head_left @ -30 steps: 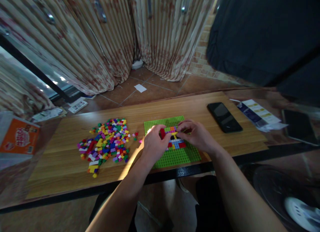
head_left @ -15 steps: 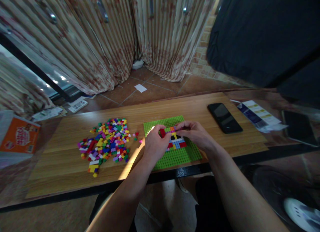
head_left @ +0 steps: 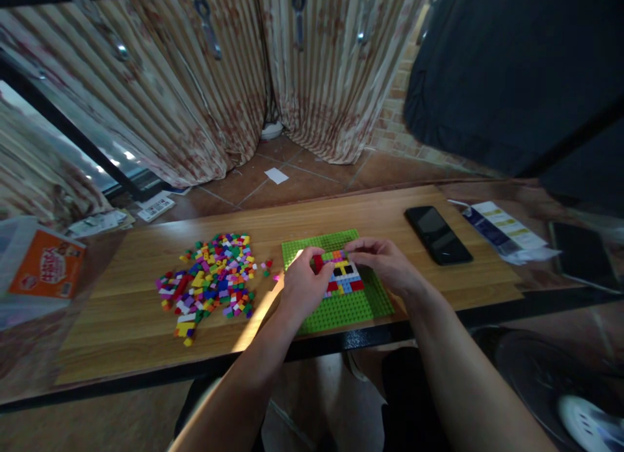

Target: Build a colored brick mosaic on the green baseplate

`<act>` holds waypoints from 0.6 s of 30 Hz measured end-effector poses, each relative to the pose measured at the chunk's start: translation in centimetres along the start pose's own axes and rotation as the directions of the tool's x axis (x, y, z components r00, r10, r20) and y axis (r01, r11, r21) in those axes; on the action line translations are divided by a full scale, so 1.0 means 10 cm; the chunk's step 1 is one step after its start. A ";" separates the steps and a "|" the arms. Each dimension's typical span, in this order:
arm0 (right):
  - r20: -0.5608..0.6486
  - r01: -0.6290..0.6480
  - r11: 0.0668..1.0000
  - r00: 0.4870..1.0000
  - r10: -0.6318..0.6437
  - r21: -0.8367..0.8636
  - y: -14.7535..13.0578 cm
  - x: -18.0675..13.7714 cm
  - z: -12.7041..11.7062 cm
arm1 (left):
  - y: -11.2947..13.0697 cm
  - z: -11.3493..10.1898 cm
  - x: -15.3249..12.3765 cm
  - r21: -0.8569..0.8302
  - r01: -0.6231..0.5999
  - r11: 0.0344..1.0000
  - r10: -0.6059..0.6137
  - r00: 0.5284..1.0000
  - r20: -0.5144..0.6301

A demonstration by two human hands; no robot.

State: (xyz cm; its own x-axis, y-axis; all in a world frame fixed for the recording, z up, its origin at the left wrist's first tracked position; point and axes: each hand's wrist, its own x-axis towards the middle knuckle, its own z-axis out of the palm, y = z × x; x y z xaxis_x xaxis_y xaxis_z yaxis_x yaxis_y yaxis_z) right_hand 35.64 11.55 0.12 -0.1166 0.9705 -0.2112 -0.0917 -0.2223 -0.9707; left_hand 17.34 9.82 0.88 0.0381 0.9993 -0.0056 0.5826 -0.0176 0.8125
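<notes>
A green studded baseplate (head_left: 336, 315) lies near the table's front edge. On it sits a block of joined toy bricks (head_left: 347, 285) in red, light blue, white, black, yellow, orange and pink. My left hand (head_left: 303, 281) is at the block's left side, thumb and forefinger curled round a red brick (head_left: 318, 263). At the upper right corner of the block, my right hand (head_left: 383, 262) has its thumb and fingertips close together. Whatever lies between those right fingertips is too small or hidden to name.
A pile of loose coloured bricks (head_left: 214, 279) spreads over the wooden table (head_left: 121, 335) on the left. A few stray bricks (head_left: 266, 266) lie between pile and baseplate. To the right are a black phone (head_left: 437, 234) and a printed packet (head_left: 509, 227).
The view has tilted up slightly, so everything sits a little lower. My right fingers have shifted slightly off the block's top, showing more black and white bricks. My left hand keeps its place.
</notes>
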 end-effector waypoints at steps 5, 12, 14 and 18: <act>-0.315 0.122 0.993 0.942 -0.113 0.009 -0.05 0.07 -0.02 | -0.12 -0.25 0.12 -0.066 0.089 0.994 -0.094 0.992 -0.083; -0.346 0.296 0.935 0.872 -0.347 -0.193 -0.05 0.11 0.20 | -0.31 -0.68 0.32 -0.248 0.032 0.968 -0.085 0.975 -0.205; -0.303 0.347 0.882 0.844 -0.442 -0.320 -0.07 0.07 0.31 | -0.19 -0.81 0.21 -0.352 0.007 0.936 -0.058 0.989 -0.135; -0.092 0.474 0.723 0.802 -0.590 -0.503 -0.12 -0.07 0.64 | 0.16 -1.04 -0.32 -0.412 -0.010 0.911 0.035 0.998 0.053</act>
State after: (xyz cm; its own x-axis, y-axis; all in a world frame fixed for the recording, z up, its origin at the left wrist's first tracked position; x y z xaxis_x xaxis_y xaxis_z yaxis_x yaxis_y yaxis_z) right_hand 29.51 10.50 2.21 0.0511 0.9183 0.3927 0.3760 0.3465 -0.8594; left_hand 9.71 6.97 8.26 0.1015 0.9948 -0.0079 0.1963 -0.0123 0.9805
